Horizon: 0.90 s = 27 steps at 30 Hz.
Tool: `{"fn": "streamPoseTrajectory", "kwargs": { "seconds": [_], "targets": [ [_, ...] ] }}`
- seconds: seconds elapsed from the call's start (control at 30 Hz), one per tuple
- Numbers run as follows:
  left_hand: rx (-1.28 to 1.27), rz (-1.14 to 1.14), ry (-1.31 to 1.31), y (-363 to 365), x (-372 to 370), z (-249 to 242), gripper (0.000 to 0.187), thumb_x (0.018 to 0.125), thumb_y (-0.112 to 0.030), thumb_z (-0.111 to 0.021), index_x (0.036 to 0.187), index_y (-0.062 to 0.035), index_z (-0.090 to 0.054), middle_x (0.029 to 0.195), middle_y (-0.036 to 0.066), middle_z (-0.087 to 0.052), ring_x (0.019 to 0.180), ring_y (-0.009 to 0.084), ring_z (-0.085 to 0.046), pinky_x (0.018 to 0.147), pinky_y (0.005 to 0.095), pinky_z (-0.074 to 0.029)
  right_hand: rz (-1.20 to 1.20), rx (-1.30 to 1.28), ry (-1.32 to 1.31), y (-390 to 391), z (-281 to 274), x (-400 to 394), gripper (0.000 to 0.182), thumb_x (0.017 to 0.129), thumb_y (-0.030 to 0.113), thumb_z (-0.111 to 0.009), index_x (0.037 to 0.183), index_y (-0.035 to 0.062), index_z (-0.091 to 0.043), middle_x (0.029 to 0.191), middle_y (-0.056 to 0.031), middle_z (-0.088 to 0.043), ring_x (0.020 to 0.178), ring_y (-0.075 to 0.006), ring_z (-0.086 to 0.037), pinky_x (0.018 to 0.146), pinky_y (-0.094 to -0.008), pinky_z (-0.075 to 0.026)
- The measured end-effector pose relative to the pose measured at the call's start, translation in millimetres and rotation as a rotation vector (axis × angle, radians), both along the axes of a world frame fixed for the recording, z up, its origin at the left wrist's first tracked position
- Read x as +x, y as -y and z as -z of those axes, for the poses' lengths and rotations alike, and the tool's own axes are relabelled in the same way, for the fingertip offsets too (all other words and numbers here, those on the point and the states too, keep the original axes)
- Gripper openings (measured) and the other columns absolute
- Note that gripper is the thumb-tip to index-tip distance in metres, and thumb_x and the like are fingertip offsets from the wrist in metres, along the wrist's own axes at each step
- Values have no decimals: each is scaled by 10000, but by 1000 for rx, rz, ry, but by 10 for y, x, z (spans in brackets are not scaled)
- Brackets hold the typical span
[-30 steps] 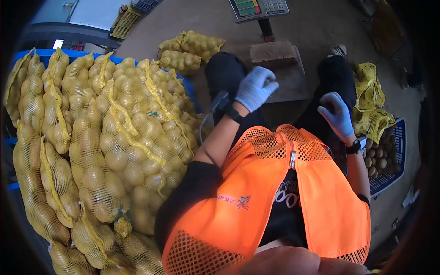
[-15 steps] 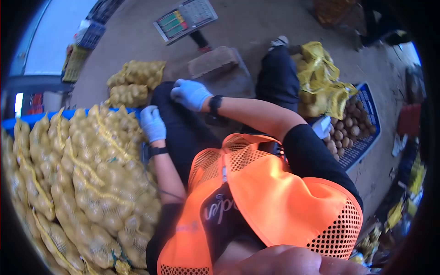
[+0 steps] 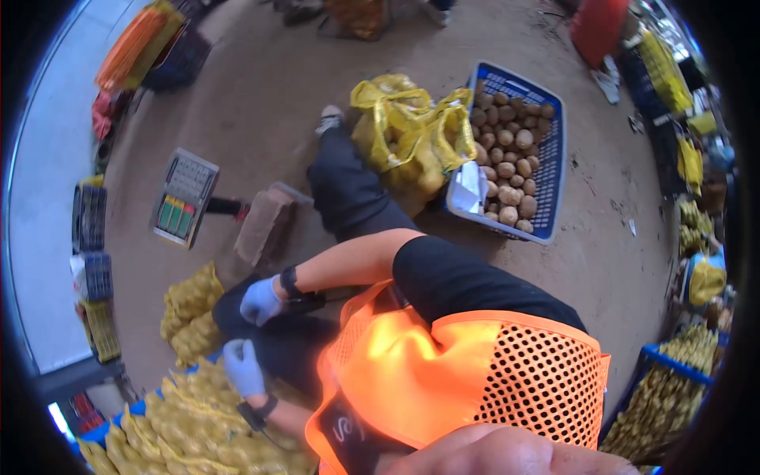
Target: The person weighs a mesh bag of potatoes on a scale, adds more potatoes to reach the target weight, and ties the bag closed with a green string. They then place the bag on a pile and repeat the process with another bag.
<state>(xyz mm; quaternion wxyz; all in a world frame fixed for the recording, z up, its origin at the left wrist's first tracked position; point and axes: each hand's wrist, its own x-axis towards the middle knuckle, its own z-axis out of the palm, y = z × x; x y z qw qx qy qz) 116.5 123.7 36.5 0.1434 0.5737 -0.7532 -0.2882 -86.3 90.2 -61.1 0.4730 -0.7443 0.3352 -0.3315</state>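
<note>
Both my hands wear pale blue gloves. My right hand (image 3: 260, 301) rests on my dark trouser leg (image 3: 229, 310) near the knee, its fingers curled in with nothing showing in them. Just below it, my left hand (image 3: 243, 369) lies against the same leg with the fingers loosely extended, beside the filled yellow mesh bags (image 3: 190, 419) stacked at the lower left. Two smaller filled mesh bags (image 3: 192, 313) lie beyond my knee. A weighing scale with a display panel (image 3: 186, 196) stands ahead, a brownish block (image 3: 265, 226) on its platform.
Right of my other leg sit yellow mesh bags (image 3: 412, 162) and a blue plastic crate (image 3: 556, 170) of round brown produce like potatoes (image 3: 511, 162). Stacked crates (image 3: 89, 218) line the left wall. Another blue crate (image 3: 651, 356) holds produce at the lower right. A foot shows at the top.
My view has swung to the right, so the scale, bags and my hands appear further left and lower, and the blue crate is fully visible. Both hands stay at my leg.
</note>
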Motion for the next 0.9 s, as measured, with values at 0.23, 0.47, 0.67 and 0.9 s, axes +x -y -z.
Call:
{"fn": "streamPoseTrajectory", "kwargs": {
  "seconds": [0.23, 0.47, 0.67, 0.9],
  "targets": [
    [-326, 57, 81, 733, -590, 5, 225, 873, -214, -609, 902, 7, -582, 842, 124, -603, 754, 250, -551, 739, 358, -452, -101, -113, -262, -238, -318, -767, 202, 781, 288, -656, 876, 112, -682, 813, -59, -681, 759, -213, -634, 676, -359, -489],
    [44, 440, 500, 2813, -552, 1428, 374, 819, -357, -634, 920, 0, -583, 862, 158, -641, 754, 286, -578, 750, 394, -461, 1203, 1, -911, -1343, -869, -2491, 553, 630, 457, -727, 1054, 119, -618, 1141, -114, -533, 1116, -309, -443, 869, -427, -383],
    [94, 681, 953, 2429, -1228, 1084, 696, 829, -629, -410, 1097, -22, -619, 1134, 253, -574, 1122, 403, -503, 943, 443, -390, 1379, 125, -797, -1543, -759, -2452, 539, 652, 425, -730, 1049, 79, -613, 1073, -115, -525, 1012, -294, -493, 814, -400, -437],
    [55, 701, 1001, 2022, -1375, 737, 691, 823, -618, -427, 1027, 8, -634, 1057, 272, -591, 1035, 435, -541, 871, 482, -416, 1576, 261, -377, -1456, -781, -2787, 505, 707, 356, -683, 1112, 82, -559, 1053, -159, -537, 1009, -335, -538, 833, -429, -451]
  ]
}}
